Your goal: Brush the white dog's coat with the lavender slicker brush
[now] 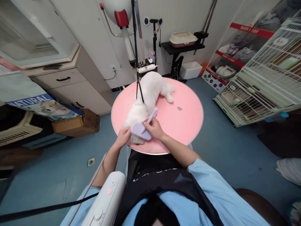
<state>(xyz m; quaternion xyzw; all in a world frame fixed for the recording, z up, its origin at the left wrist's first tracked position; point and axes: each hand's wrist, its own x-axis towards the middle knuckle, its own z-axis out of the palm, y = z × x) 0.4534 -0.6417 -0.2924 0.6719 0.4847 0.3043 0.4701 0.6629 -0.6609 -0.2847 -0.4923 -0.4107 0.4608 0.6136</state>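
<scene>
A white dog lies on a round pink grooming table, its head toward me. A black strap runs down to its neck. My right hand grips the handle of a lavender slicker brush, whose broad head lies over the dog's head and hides part of it. At the left side of the head, my left hand is closed on the dog's fur beside the brush; whether it holds the ear I cannot tell.
A white dryer sits low in front of my chest. Behind the table stand a dryer stand and a black shelf with a litter tray. Wire cages are at right, a cabinet and a cardboard box at left.
</scene>
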